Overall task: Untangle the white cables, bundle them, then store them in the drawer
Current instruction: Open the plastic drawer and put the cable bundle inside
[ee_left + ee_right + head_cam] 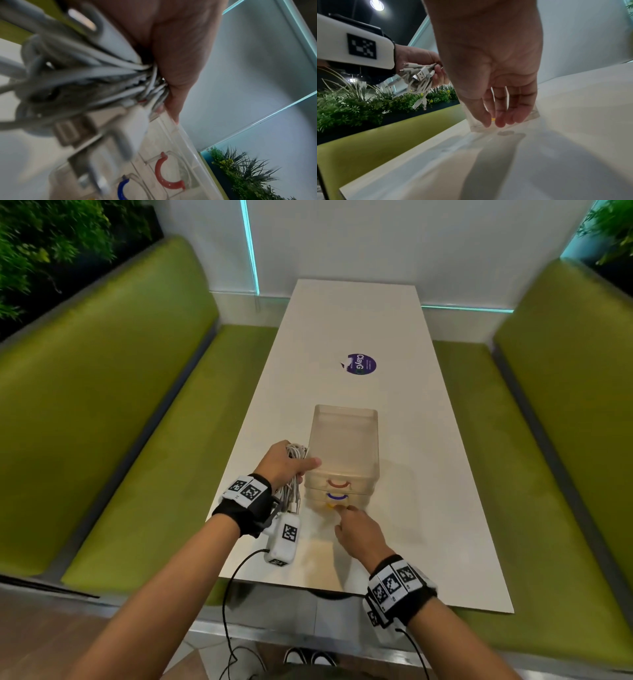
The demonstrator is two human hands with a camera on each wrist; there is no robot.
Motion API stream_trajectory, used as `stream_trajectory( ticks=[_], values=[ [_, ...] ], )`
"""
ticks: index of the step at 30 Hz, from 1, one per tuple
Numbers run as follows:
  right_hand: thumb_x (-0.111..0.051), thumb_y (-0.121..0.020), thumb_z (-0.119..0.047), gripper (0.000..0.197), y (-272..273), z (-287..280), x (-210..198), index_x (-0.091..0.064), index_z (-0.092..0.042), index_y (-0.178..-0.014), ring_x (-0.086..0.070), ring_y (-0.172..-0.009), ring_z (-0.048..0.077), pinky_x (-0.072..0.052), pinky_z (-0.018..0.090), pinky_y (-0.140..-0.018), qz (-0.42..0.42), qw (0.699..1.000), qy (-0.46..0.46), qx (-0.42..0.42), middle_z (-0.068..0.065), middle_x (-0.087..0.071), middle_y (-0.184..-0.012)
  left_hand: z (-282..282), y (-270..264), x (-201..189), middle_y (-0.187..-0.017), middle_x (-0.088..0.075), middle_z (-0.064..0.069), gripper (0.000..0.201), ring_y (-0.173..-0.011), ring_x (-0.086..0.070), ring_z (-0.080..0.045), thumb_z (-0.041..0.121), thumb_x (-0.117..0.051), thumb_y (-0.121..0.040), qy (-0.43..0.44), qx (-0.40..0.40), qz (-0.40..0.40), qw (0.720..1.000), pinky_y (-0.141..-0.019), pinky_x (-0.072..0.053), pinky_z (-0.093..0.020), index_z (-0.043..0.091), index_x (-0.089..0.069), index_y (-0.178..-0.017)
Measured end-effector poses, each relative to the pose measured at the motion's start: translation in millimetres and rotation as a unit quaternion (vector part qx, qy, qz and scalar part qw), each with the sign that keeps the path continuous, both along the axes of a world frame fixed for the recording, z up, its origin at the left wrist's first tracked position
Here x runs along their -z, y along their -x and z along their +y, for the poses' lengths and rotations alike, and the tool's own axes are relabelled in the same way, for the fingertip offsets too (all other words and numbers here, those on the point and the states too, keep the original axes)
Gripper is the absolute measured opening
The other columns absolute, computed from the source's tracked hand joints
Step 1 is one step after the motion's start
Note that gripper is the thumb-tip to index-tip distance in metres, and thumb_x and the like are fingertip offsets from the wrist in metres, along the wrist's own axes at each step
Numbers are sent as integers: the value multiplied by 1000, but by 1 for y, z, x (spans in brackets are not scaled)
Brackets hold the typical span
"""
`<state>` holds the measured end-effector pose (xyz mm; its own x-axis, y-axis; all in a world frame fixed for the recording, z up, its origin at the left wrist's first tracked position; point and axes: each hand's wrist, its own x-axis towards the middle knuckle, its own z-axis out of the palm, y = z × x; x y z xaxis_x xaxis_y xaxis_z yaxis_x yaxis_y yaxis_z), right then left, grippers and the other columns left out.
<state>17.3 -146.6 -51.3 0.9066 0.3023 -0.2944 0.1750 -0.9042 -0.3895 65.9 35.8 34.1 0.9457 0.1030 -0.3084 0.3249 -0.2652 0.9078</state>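
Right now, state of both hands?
Left hand: closed round the white cable bundle, thumb on the drawer unit.
Right hand: open, holding nothing, fingertips at the yellow handle.

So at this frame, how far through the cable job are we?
Done, it seems: the white cables are gathered into one bundle, gripped in the left hand, whose thumb rests on the drawer unit. In hand: the right hand reaches its fingers to the yellow handle of the bottom drawer. Left: opening a drawer, putting the bundle in, closing it.
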Motion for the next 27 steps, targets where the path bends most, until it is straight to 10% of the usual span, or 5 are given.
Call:
stream_trajectory(
  ticks=[14,18,27],
  values=[
    [-49,-94,-28,21,45,-15,-29,-66,-19,-102,-61,-93,24,-46,32,-74,11,995,-49,-82,2,-66,-101,0,0,1,-62,-60,-4,34,-47,-54,-14,27,-80,-73,-10,-6,6,1000,-58,-47,-29,9,-54,-87],
    [-53,-93,-25,31,44,-14,-25,-58,-18,-123,-51,-108,25,-43,34,-85,-8,996,-26,-87,4,-57,-117,-2,1,1,-59,-59,-5,33,-46,-53,-15,25,-80,-73,-2,-6,0,1000,-60,-47,-30,9,-54,-85],
    [-55,-90,-16,26,61,-16,-23,-60,-16,-115,-56,-104,26,-43,33,-81,53,987,18,-149,6,-58,-114,-4,5,2,-57,-60,-4,39,-47,-54,-15,30,-79,-74,0,-24,1,1000,-62,-47,-32,3,-58,-93]
  ],
)
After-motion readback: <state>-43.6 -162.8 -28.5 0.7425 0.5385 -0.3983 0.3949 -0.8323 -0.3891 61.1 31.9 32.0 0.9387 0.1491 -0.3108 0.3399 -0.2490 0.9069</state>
